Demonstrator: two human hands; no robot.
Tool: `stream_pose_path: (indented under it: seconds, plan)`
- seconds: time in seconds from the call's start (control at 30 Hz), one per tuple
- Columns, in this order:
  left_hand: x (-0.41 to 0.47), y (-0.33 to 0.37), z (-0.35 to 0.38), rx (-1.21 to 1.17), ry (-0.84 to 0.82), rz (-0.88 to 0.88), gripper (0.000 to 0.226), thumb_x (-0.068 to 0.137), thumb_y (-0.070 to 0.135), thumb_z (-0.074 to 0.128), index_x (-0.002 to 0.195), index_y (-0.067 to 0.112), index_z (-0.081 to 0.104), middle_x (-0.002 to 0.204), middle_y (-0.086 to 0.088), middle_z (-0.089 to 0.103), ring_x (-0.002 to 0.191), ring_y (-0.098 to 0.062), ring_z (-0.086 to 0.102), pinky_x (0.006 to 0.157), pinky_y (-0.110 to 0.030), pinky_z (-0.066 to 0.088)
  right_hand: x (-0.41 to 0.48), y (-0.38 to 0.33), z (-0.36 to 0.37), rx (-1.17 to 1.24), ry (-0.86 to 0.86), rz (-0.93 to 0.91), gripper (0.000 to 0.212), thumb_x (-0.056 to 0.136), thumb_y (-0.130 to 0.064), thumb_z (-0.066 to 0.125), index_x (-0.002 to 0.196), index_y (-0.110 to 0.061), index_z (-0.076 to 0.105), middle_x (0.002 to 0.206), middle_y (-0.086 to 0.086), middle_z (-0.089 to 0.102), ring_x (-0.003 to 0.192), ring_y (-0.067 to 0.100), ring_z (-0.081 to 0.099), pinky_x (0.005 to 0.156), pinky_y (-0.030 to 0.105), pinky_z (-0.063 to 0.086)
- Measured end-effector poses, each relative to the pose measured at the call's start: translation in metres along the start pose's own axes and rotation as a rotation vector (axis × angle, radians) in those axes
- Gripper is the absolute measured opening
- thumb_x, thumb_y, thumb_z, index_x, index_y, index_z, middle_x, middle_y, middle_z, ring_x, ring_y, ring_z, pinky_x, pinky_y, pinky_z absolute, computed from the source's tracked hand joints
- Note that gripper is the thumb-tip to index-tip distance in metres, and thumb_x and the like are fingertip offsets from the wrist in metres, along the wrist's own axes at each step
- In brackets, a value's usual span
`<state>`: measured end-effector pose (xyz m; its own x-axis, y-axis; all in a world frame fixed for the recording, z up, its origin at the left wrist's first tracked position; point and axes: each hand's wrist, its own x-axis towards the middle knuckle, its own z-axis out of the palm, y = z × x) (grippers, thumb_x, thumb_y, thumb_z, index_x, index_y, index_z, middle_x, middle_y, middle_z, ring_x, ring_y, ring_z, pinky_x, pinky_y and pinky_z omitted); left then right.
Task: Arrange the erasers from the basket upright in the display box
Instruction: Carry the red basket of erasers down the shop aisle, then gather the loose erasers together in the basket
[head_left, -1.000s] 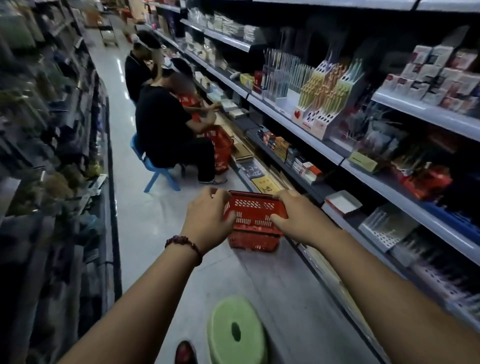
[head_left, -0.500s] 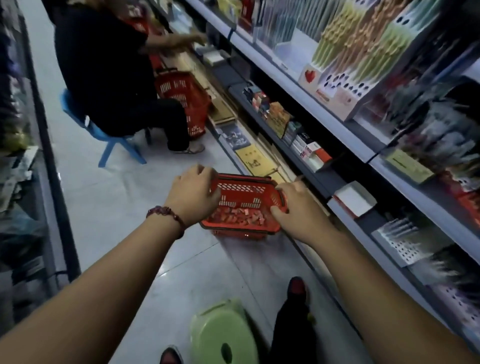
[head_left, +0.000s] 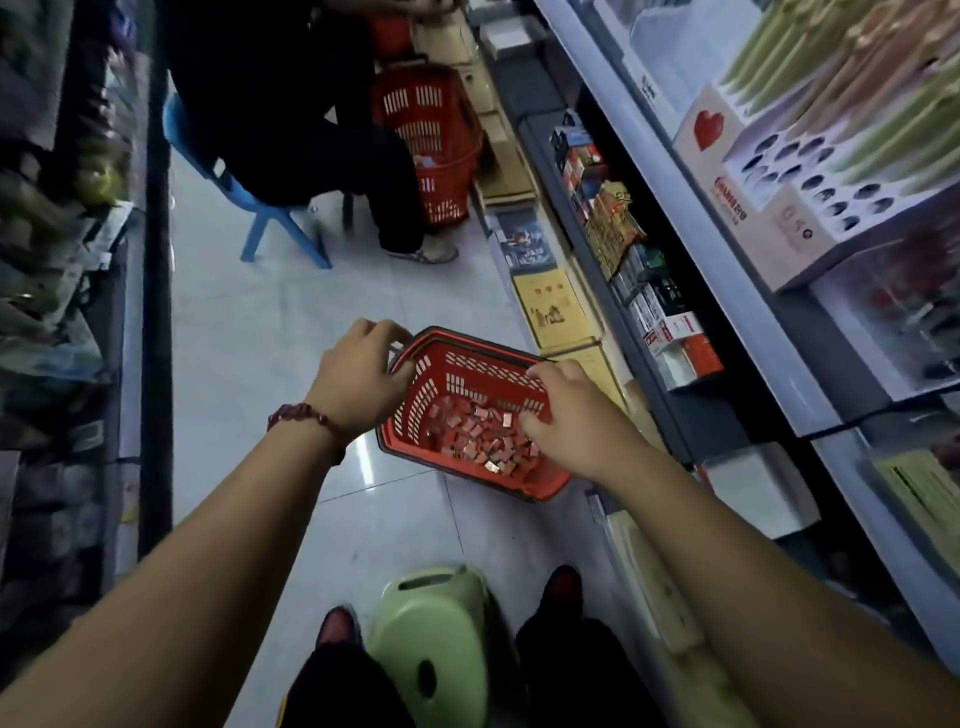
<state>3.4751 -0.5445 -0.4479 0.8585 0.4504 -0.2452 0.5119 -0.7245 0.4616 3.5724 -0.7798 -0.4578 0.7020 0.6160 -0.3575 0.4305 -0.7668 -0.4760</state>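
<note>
The setting is a narrow shop aisle with a pale, glossy tiled floor running from the bottom of the frame to the top centre. Grey metal shelving fills the right side of the frame, stocked with small boxed goods; a white cardboard pen display with a red heart sits on an upper shelf at the upper right. Dark, blurred shelving lines the left edge.

At frame centre, a red slotted plastic basket is positioned over the floor, close to the base of the right-hand shelving. Whether it rests on the tiles cannot be determined. Its bottom is covered by a loose heap of small reddish-wrapped erasers.

The left hand, with a dark red bead bracelet at the wrist, is closed around the left rim of the basket. The right hand lies over the right rim with fingers curled down towards the erasers; whether it holds anything cannot be determined.

At the bottom centre, a light green plastic stool stands between the person's two dark shoes. At the top centre, a second person in dark clothing sits on a blue plastic chair beside a taller red basket.
</note>
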Motion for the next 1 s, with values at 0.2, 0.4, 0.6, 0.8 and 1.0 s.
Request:
stream_pose_path:
  seconds: [0.2,0.4,0.6,0.8,1.0]
  plan:
    - [0.039,-0.016,0.048,0.062,-0.074,0.023,0.042,0.098,0.041,0.058,0.133,0.018,0.059,0.129,-0.009,0.058,0.115,-0.03,0.06,0.104,-0.048,0.049,0.047,0.027,0.034,0.023,-0.003,0.026,0.054,0.093,-0.038,0.06,0.141,-0.018,0.043,0.13,0.007,0.046,0.111,0.029,0.059,0.093,0.045,0.054]
    - [0.09,-0.05,0.1,0.121,-0.094,0.092,0.046,0.098,0.045,0.058,0.137,0.021,0.055,0.131,-0.007,0.058,0.114,-0.028,0.061,0.104,-0.047,0.05,0.097,0.049,0.097,0.035,0.023,0.043,0.053,0.094,-0.039,0.058,0.141,-0.02,0.042,0.134,0.006,0.044,0.118,0.028,0.055,0.098,0.046,0.051]
    - [0.14,-0.081,0.177,0.155,-0.064,0.182,0.046,0.098,0.04,0.059,0.138,0.019,0.053,0.132,-0.01,0.057,0.114,-0.032,0.061,0.102,-0.051,0.051,0.155,0.096,0.169,0.003,0.041,0.049,0.057,0.094,-0.043,0.057,0.144,-0.023,0.038,0.134,0.003,0.043,0.12,0.028,0.053,0.098,0.047,0.051]
    - [0.178,-0.119,0.284,0.181,-0.105,0.265,0.054,0.086,0.048,0.054,0.131,0.018,0.057,0.131,-0.012,0.057,0.12,-0.037,0.058,0.103,-0.052,0.047,0.198,0.155,0.237,-0.033,0.074,0.053,0.062,0.093,-0.044,0.059,0.146,-0.023,0.038,0.135,0.006,0.044,0.115,0.028,0.056,0.098,0.045,0.05]
    - [0.2,-0.17,0.364,0.185,-0.074,0.289,0.045,0.093,0.04,0.062,0.133,0.02,0.056,0.13,-0.01,0.057,0.12,-0.035,0.058,0.103,-0.048,0.045,0.23,0.181,0.296,-0.073,0.162,0.028,0.059,0.093,-0.039,0.059,0.146,-0.019,0.041,0.138,0.009,0.045,0.112,0.031,0.059,0.098,0.043,0.05]
